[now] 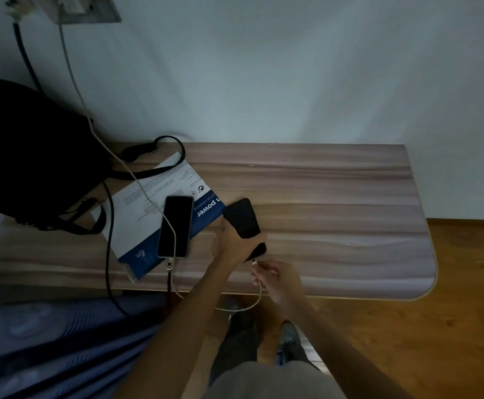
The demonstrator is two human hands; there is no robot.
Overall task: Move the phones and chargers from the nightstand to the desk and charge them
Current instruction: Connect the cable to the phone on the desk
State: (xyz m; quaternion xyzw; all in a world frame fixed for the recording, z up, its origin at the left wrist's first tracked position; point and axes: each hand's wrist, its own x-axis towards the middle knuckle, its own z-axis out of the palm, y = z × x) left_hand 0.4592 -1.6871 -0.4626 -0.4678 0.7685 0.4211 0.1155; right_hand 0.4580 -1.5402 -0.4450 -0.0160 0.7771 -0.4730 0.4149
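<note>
A black phone lies tilted on the wooden desk, its near end gripped by my left hand. My right hand pinches the plug of a white charging cable right at the phone's bottom edge. A second phone with a dark screen rests on a blue and white box, with a black cable plugged into its near end. The white cable runs across that phone and up to a charger in the wall socket at top left.
A black bag with straps sits on the desk's left end against the wall. A blue striped bed cover lies below the desk at left. Wooden floor shows at the right, past the desk's rounded corner.
</note>
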